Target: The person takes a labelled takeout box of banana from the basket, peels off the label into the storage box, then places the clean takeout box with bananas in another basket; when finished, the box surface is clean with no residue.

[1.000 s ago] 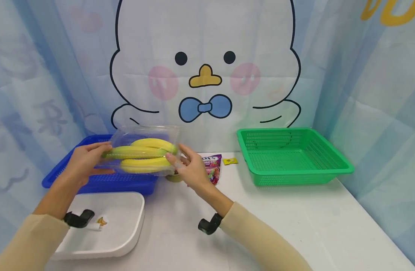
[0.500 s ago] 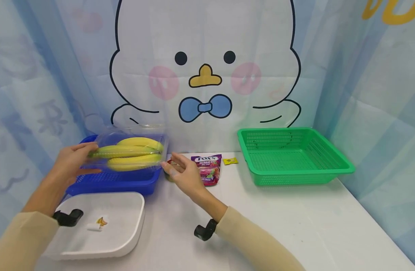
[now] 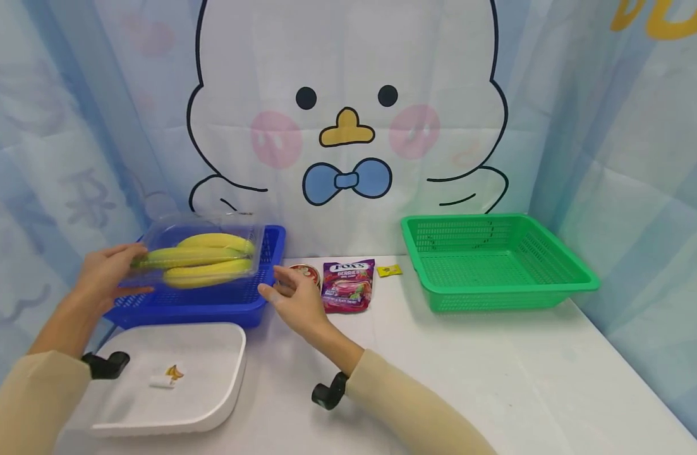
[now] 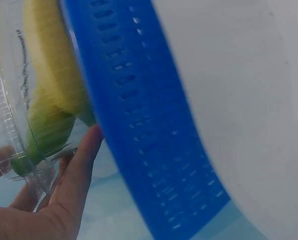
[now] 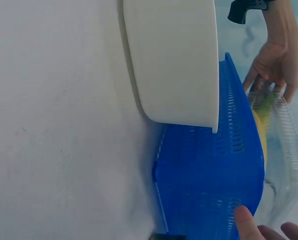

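Note:
A clear plastic box (image 3: 169, 230) with bananas (image 3: 208, 273) inside is over the blue basket (image 3: 200, 314). My left hand (image 3: 105, 273) grips its left end, thumb and fingers on either side, as the left wrist view shows with the box's end and the banana stems (image 4: 49, 130). My right hand (image 3: 297, 303) is apart from the box, at the basket's right side, its fingers loosely bent with nothing between them. Beside those fingers stands a round tin (image 3: 307, 272) with a red top, partly hidden by the hand. In the right wrist view, fingertips (image 5: 245, 220) appear near the basket's rim.
In front of the blue basket stands a white tray (image 3: 212, 385) with a small banana picture and a white roll-like piece in it. A purple Fox's candy bag (image 3: 348, 287) and a small yellow packet (image 3: 389, 270) lie at the back. A green basket (image 3: 507, 289) stands right.
The banana box has moved left over the blue basket, carried by my left hand. My right hand has let go of its right end and drawn slightly down and left, uncovering the tin and candy bag.

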`<action>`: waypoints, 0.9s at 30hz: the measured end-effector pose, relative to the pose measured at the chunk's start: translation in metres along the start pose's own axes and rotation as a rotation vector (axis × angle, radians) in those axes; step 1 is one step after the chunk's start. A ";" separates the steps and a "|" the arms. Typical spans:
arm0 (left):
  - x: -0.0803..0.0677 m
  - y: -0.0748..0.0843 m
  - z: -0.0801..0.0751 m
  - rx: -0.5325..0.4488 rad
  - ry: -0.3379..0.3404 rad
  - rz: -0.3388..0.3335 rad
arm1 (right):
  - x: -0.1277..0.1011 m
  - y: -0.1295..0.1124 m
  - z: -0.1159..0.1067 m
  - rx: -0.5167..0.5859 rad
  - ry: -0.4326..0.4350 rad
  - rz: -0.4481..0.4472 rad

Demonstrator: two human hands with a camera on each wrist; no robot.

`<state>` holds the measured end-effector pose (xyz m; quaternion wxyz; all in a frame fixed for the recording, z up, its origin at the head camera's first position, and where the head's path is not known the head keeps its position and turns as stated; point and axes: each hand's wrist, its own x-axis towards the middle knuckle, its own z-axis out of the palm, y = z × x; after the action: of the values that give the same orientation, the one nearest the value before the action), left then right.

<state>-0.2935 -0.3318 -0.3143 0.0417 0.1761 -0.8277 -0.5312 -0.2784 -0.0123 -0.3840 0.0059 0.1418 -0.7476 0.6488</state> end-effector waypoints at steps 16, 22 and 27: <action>0.026 -0.023 0.015 0.054 -0.042 -0.073 | 0.002 0.012 0.015 -0.068 0.072 0.088; 0.032 -0.025 0.025 0.030 -0.068 -0.077 | 0.002 0.016 0.015 -0.025 0.061 0.087; 0.038 -0.026 0.030 0.014 -0.074 -0.075 | 0.004 0.019 0.017 0.003 0.062 0.056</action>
<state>-0.3307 -0.3280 -0.3550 -0.0098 0.1875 -0.8251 -0.5329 -0.2832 -0.0270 -0.4040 0.0105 0.1006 -0.7496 0.6541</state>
